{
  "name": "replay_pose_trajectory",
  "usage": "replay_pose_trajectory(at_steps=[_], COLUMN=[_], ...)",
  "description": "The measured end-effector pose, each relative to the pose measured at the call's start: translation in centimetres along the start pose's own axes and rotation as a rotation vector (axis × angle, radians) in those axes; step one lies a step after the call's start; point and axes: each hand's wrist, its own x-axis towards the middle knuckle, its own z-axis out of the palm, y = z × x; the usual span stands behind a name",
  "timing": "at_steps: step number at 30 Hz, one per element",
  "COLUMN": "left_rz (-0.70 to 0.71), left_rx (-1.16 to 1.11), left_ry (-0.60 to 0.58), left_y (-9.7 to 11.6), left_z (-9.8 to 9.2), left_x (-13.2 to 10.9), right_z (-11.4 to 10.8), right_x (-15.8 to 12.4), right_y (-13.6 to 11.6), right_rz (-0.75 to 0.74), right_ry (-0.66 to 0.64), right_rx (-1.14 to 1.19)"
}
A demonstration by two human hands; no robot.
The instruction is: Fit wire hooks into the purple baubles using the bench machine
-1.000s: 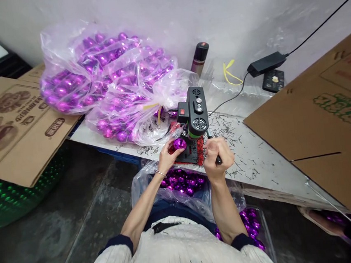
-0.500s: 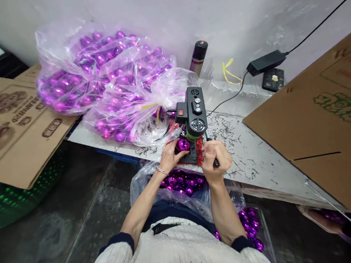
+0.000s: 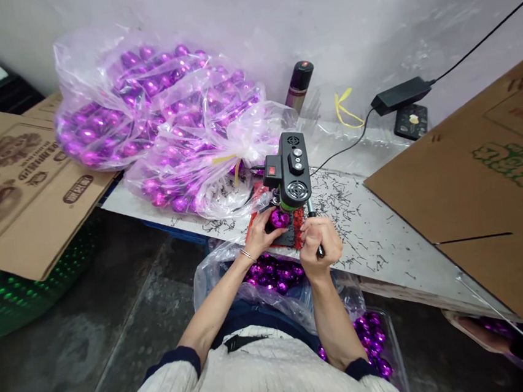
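Note:
My left hand (image 3: 260, 233) grips a shiny purple ball (image 3: 279, 219) between thumb and fingers, just below the head of a small black bench machine (image 3: 295, 171). The machine has round fan grilles, silver knobs and a red switch on its side box. Wrapped in a fist, my right hand (image 3: 320, 243) holds the machine's lever handle (image 3: 320, 251), whose metal rod rises toward the machine. A red and black mat (image 3: 296, 226) lies beneath it. The machine's head partly hides whatever is above the ball.
Clear bags of purple balls (image 3: 164, 100) fill the table's back left. Black scraps litter the white tabletop (image 3: 361, 229). An open bag of balls (image 3: 273, 275) sits at my lap. Cardboard boxes (image 3: 487, 186) flank both sides. A spray can (image 3: 299, 86) and power adapter (image 3: 401, 95) are behind.
My left hand has moved slightly right with the purple ball, closer under the machine's head. My right hand stays on the lever handle, slightly lower; the view has shifted a little.

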Motion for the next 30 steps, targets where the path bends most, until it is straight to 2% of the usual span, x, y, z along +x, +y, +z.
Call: replay_pose_trajectory(at_steps=[8, 14, 30], left_rz=[0.006, 0.059, 0.044], left_rx=[0.020, 0.027, 0.007], left_ry=[-0.006, 0.018, 0.014], left_y=[-0.2, -0.2, -0.2], left_z=[0.1, 0.2, 0.1], left_x=[0.0, -0.1, -0.1], right_z=[1.3, 1.5, 2.1], right_x=[-3.2, -3.6, -4.4], right_y=[1.7, 2.1, 2.8], right_rz=[-0.007, -0.010, -0.023], right_ry=[0.065, 0.095, 0.129], right_rx=[0.028, 0.000, 0.021])
